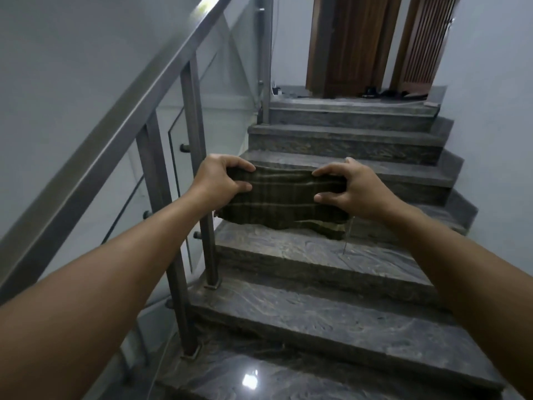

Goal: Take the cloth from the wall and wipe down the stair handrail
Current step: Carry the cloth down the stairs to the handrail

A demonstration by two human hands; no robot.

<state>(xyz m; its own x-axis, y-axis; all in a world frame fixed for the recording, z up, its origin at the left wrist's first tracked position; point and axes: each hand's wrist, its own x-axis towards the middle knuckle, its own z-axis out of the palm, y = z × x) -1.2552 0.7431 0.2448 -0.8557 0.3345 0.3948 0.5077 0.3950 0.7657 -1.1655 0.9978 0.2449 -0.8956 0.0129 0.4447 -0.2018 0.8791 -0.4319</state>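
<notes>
A dark green cloth [284,199] with pale stripes is stretched flat between both hands, out in front of me over the stairs. My left hand [220,176] grips its left end with fingers curled over the top edge. My right hand [344,186] grips its right end the same way. The steel handrail [121,122] slopes up on my left, from lower left to upper middle. The cloth hangs to the right of the rail's posts and does not touch the rail.
Grey stone steps [331,255] climb ahead to a landing with brown wooden doors [354,44]. Square steel posts [196,134] and glass panels stand under the rail. A white wall [496,125] closes the right side. Small dark items lie on the landing floor.
</notes>
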